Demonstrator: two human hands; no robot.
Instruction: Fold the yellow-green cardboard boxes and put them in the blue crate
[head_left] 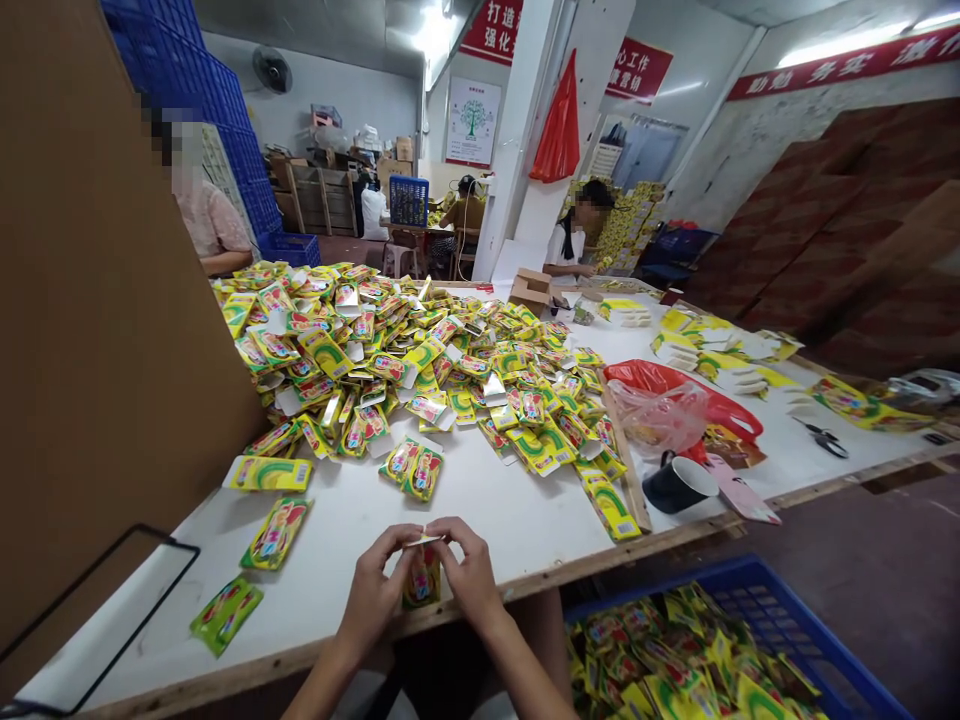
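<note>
Two bare hands work at the near edge of the table, and from my remote seat I see the left hand (380, 575) and the right hand (469, 565) closed in facing pinches on one small printed carton (421, 588). The carton stands roughly upright between them, its white flap at the top, where thumbs and fingertips meet. Just beyond, on the white tabletop (517, 530), I have a pair of yellow-and-green cartons (412, 468) lying side by side, and behind those a broad heap of similar cartons (420, 340), many with white flaps sticking out. Off to my left lie a glossy printed packet (275, 533) and, nearer the edge, a green sachet (226, 614); a tall brown cardboard panel (112, 300) blocks that side of my view. On my right, past a wooden strip (626, 460), I make out a dark mug (679, 485), a pink phone (742, 490) beside it, a red plastic bag (739, 412) and black-handled scissors (831, 443). Below the table edge, a blue plastic crate (776, 600) holds many yellow-and-red packets (667, 650). One co-worker (577, 235) sits across the table.
</note>
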